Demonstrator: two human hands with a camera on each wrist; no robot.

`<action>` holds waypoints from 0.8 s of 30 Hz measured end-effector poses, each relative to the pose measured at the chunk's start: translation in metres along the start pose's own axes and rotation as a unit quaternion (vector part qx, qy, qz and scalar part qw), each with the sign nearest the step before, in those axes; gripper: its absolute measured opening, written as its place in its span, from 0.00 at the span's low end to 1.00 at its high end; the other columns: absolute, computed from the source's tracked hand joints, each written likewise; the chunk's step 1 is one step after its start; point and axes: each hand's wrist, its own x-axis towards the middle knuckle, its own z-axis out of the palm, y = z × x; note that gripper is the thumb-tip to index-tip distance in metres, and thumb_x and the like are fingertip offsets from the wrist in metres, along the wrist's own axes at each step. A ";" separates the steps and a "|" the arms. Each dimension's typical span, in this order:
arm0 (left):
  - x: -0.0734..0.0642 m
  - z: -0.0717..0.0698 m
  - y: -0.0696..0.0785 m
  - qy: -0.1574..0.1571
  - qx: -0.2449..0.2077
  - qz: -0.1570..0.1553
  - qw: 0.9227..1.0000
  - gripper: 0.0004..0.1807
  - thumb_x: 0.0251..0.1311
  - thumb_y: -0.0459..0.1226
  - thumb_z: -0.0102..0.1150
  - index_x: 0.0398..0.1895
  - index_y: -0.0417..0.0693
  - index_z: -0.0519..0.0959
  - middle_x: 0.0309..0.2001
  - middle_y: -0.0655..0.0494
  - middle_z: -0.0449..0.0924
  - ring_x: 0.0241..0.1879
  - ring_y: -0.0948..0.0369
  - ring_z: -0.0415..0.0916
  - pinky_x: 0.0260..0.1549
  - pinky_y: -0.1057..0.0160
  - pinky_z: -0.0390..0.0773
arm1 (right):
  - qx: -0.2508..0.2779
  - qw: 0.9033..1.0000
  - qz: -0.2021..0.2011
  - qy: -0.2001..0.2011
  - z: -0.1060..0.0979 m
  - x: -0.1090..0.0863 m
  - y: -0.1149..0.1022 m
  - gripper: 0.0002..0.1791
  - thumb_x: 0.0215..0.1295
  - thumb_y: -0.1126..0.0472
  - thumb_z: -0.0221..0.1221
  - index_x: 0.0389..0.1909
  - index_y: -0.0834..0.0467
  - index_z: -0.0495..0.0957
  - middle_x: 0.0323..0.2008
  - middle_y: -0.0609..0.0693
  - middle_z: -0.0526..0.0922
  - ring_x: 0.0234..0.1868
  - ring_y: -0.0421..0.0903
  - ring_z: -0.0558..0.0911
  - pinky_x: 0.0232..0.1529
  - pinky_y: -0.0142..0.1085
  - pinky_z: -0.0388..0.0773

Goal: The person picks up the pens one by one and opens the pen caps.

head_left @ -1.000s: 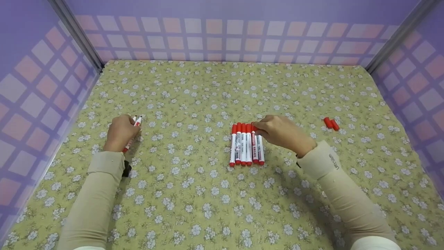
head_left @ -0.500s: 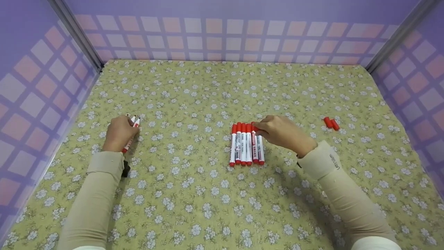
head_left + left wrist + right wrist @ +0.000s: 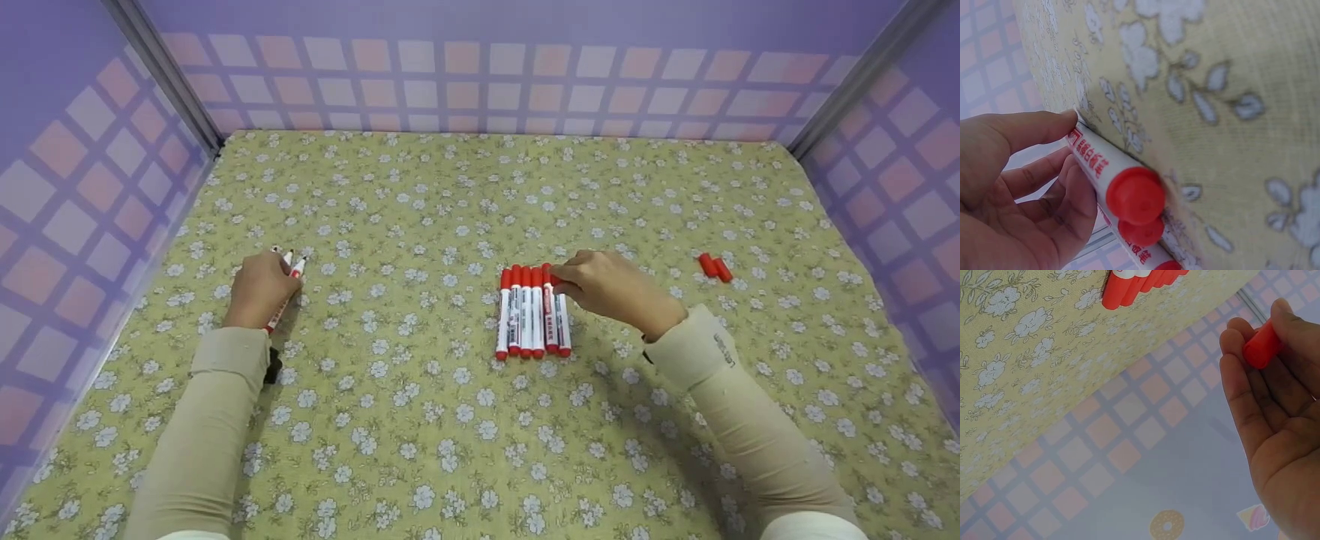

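Note:
My left hand [image 3: 259, 291], at the left of the table, pinches a white marker [image 3: 1098, 160] with a red end between thumb and fingers. Its bare dark tip points away from me. Two more uncapped markers [image 3: 1150, 256] lie against it, partly hidden by the hand. My right hand [image 3: 606, 283] pinches a red marker cap [image 3: 1264, 346], held up off the table in the right wrist view. Just left of that hand, in the head view, is a row of several capped white markers [image 3: 526, 322], side by side, red caps at the far end.
Two loose red caps [image 3: 707, 265] lie together on the right side of the table. A yellow-green floral cloth [image 3: 420, 420] covers the tabletop. Purple panels with pink and white squares [image 3: 510, 56] stand along the back and both sides.
My left hand has shifted very slightly left, and a third marker tip now shows beside it. The right hand stays almost still over the right end of the row.

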 end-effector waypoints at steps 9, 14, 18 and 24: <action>-0.002 -0.002 0.000 -0.013 -0.018 0.000 1.000 0.09 0.61 0.34 0.54 0.34 0.33 0.77 0.29 0.43 0.76 0.25 0.55 0.69 0.24 0.59 0.69 | 0.005 1.000 -0.004 0.000 -0.001 -0.001 0.000 0.09 0.62 0.66 0.63 0.42 0.62 0.85 0.33 0.56 0.87 0.31 0.47 0.85 0.33 0.38 0.82; -0.002 -0.003 0.003 -0.013 -0.013 0.003 1.000 0.10 0.65 0.35 0.50 0.29 0.37 0.73 0.19 0.51 0.66 0.18 0.59 0.61 0.20 0.60 0.64 | 0.008 1.000 -0.014 0.013 -0.001 -0.001 0.001 0.09 0.63 0.67 0.62 0.43 0.64 0.84 0.35 0.57 0.87 0.33 0.49 0.85 0.35 0.39 0.83; -0.002 -0.005 0.006 -0.011 -0.007 0.012 1.000 0.14 0.67 0.37 0.47 0.41 0.32 0.76 0.20 0.49 0.71 0.15 0.61 0.57 0.19 0.60 0.63 | 0.013 1.000 -0.017 0.023 -0.003 -0.001 0.003 0.10 0.63 0.68 0.61 0.44 0.64 0.84 0.37 0.58 0.86 0.36 0.50 0.85 0.37 0.39 0.83; 0.000 -0.003 0.015 0.007 0.004 0.029 1.000 0.19 0.67 0.37 0.44 0.51 0.32 0.76 0.14 0.54 0.70 0.11 0.64 0.55 0.14 0.62 0.60 | 0.014 0.999 -0.009 0.038 -0.005 -0.004 0.010 0.14 0.62 0.70 0.61 0.49 0.66 0.82 0.40 0.60 0.86 0.39 0.52 0.86 0.38 0.40 0.83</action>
